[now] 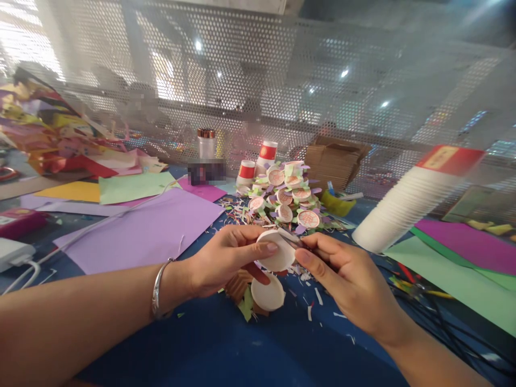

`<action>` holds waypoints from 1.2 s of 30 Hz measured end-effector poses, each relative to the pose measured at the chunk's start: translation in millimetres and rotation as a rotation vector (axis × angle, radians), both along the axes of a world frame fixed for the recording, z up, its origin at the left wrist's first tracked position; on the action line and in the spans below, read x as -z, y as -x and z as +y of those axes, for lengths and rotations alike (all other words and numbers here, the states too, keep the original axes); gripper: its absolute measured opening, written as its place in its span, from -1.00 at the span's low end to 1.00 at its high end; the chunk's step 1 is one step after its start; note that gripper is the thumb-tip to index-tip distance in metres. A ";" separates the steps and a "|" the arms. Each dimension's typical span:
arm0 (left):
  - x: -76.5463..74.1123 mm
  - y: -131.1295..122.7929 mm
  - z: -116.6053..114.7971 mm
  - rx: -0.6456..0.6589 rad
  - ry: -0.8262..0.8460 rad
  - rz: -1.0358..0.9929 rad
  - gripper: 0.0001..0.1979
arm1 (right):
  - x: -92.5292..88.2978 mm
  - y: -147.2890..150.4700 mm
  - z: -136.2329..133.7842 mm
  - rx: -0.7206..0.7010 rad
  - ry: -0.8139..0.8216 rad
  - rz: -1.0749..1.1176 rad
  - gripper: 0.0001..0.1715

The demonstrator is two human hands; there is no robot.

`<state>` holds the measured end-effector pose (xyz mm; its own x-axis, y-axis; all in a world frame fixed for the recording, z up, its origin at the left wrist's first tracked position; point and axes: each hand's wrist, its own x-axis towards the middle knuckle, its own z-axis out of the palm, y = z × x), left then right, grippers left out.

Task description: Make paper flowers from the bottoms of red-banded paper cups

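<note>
My left hand (237, 252), with a silver bangle at its wrist, pinches a white paper disc (278, 260), thumb across its face. At the disc's upper right edge, my right hand (334, 263) grips what look like small metal scissors (289, 237); their handles are hidden in my fingers. A strip of the rim stands up beside the blades. Just below my hands, a second white paper disc (267, 293) lies over a brown corrugated piece (237, 285) and green paper. Beyond them is a heap of cut cup bottoms (284, 197) with red print and coloured paper tabs.
A tall stack of paper cups (399, 204) leans at the right, near black cables (439, 322). Purple paper (141, 226) spreads at the left. Paper scraps litter the blue table (226, 349). Behind stand a jar (207, 145), flattened cardboard (334, 161) and a perforated metal screen (250, 64).
</note>
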<state>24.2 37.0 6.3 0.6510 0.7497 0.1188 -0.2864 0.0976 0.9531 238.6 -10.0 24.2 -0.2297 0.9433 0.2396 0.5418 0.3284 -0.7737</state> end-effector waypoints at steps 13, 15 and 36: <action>1.1 0.1 -0.7 0.062 0.061 -0.021 -0.82 | -3.6 -1.1 -4.6 0.021 -0.151 -0.122 -0.58; 0.9 0.0 -0.3 0.066 0.055 -0.018 -0.83 | -4.1 -1.3 -4.8 0.021 -0.156 -0.135 -0.58; 3.1 4.1 5.4 0.104 -0.035 0.016 -0.78 | -6.1 -3.9 -3.2 -0.004 -0.174 -0.241 -0.58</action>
